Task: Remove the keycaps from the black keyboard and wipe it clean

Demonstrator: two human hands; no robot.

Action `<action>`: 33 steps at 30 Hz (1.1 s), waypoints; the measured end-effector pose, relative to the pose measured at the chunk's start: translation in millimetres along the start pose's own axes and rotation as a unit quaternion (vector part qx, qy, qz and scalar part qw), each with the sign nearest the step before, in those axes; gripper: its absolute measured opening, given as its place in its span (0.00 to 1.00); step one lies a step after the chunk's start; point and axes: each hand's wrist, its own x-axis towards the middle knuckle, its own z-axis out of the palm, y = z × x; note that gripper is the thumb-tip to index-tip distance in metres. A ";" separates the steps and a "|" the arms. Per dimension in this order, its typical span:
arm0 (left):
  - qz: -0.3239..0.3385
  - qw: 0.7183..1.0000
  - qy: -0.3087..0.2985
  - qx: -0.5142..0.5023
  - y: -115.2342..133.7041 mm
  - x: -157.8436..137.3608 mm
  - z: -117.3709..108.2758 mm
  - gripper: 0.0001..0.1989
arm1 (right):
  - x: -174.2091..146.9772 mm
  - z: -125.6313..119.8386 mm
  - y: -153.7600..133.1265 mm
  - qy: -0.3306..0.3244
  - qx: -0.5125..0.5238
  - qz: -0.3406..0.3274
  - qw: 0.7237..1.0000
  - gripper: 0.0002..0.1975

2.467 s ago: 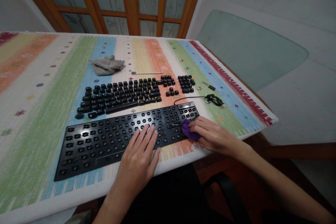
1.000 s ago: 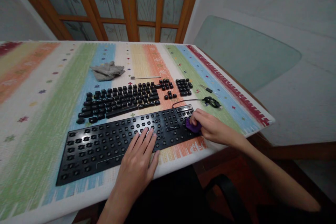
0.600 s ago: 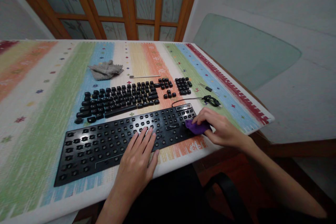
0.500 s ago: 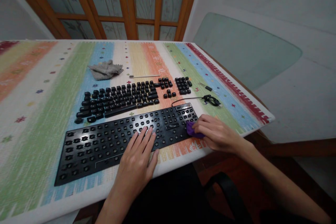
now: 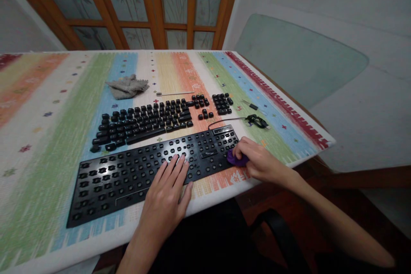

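A black keyboard base (image 5: 128,176), stripped of its keycaps, lies slanted along the table's near edge. My left hand (image 5: 167,190) rests flat on its middle, fingers stretched out and slightly apart. At the base's right end, my right hand (image 5: 257,159) is closed round a purple cloth (image 5: 236,159) that touches the surface among the bare key posts. The hand covers part of the cloth and the base's right edge. Just behind the base, the loose black keycaps (image 5: 146,120) are laid out in keyboard order, with the number-pad caps (image 5: 222,103) grouped at the right.
A crumpled grey cloth (image 5: 127,87) sits behind the keycaps. Near it lies a thin brush (image 5: 175,93). To the right are the coiled keyboard cable (image 5: 257,121) and a small tool with a dark handle (image 5: 253,106). A striped tablecloth (image 5: 48,137) covers the table.
My right hand, with the purple cloth, has shifted slightly left and its fingers have curled a little more. The left hand stays in place on the keyboard base. The view has moved slightly.
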 end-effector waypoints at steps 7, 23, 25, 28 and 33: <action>-0.001 1.000 0.006 -0.007 -0.1 -0.3 0.1 0.22 | -3.6 -4.5 18.8 0.214 0.086 0.126 0.965 0.10; 0.006 1.000 0.004 0.000 0.1 1.8 0.2 0.23 | -4.4 1.6 10.3 0.054 -0.093 0.000 0.994 0.19; 0.008 1.000 0.005 0.001 0.3 2.1 -0.4 0.23 | 2.6 -4.6 17.5 0.034 -0.047 0.015 0.998 0.18; 0.009 1.000 0.011 0.002 0.0 1.5 -0.5 0.22 | 11.1 -13.9 26.7 0.013 0.075 0.061 0.995 0.15; 0.013 1.000 0.019 0.002 -1.1 -0.3 0.6 0.22 | 9.1 -12.4 11.0 0.119 0.159 0.086 0.976 0.14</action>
